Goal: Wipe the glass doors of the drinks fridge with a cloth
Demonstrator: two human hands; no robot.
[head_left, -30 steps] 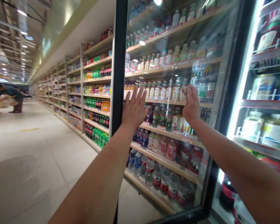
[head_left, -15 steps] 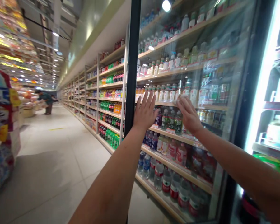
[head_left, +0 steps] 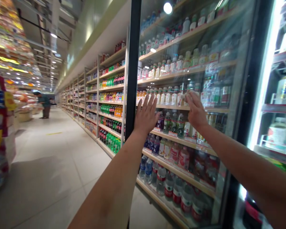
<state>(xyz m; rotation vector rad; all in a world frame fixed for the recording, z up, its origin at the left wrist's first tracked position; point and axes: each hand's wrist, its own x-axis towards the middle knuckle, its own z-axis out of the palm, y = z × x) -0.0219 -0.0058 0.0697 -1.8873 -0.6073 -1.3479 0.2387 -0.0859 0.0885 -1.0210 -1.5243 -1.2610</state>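
A glass cooler door (head_left: 219, 127) in a dark frame (head_left: 132, 70) stands swung out in front of me. My left hand (head_left: 146, 115) lies flat on the glass beside the frame's left edge, fingers spread and holding nothing. Farther right, my right hand (head_left: 197, 109) is closed with its fingertips at the glass. A small pale wad, looking like a cloth (head_left: 185, 97), shows at those fingertips; most of it is hidden by the fingers. Through the glass appear shelves of bottled drinks (head_left: 173, 125).
The lit cooler interior (head_left: 280, 127) with stocked shelves is at the right. Drink shelves (head_left: 111, 105) run down the left side of the aisle floor (head_left: 59, 159). A person (head_left: 44, 105) bends by a display far off. Stacked packages (head_left: 2, 127) stand at the left edge.
My right hand has moved slightly right and up along the glass, the pale cloth with it. My left hand keeps its place on the door. The view has shifted a little.
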